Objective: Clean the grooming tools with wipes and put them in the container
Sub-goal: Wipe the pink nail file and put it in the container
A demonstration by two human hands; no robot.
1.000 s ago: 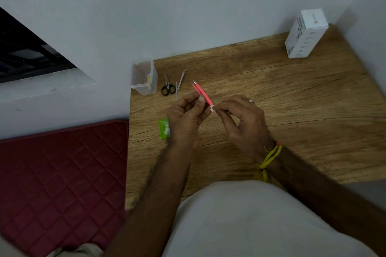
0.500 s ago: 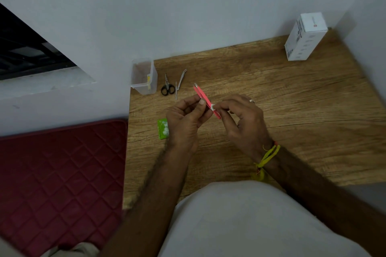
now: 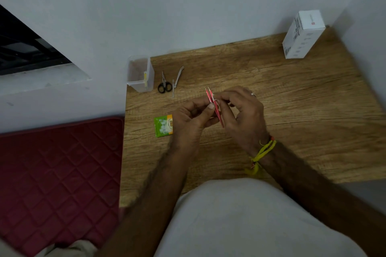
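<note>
We hold the pink tweezers [image 3: 215,106] above the table [image 3: 292,110], near its left-centre, tips pointing away from us toward the wall. Our left hand [image 3: 188,121] pinches the near half of them between thumb and forefinger, fingers closed on the arms. Our right hand [image 3: 242,115] has its fingertips pressed together around a small white wipe [image 3: 213,96] folded over the tweezers near the far end; how much wipe is there we cannot tell, since the fingers hide most of it.

We judge the tweezers light, thin and stiff along their length but springy across the two arms, with fine sharp tips that could bend or prick. A damp wipe would make the painted metal slippery, so the sensible hold is at the joined end, leaving the tips free for wiping.

Farther left, by the wall, stands a clear container [image 3: 140,73], upright and open. One thin yellowish thing [image 3: 145,78] leans against its right wall; otherwise it looks empty, though the plastic is cloudy. Just right of it on the table lie small scissors [image 3: 164,85] and a steel cuticle tool [image 3: 177,79], side by side, not yet put away. A green sachet [image 3: 164,125] lies just left of our left hand. A white box [image 3: 302,35] stands in the far right corner, well apart.
</note>
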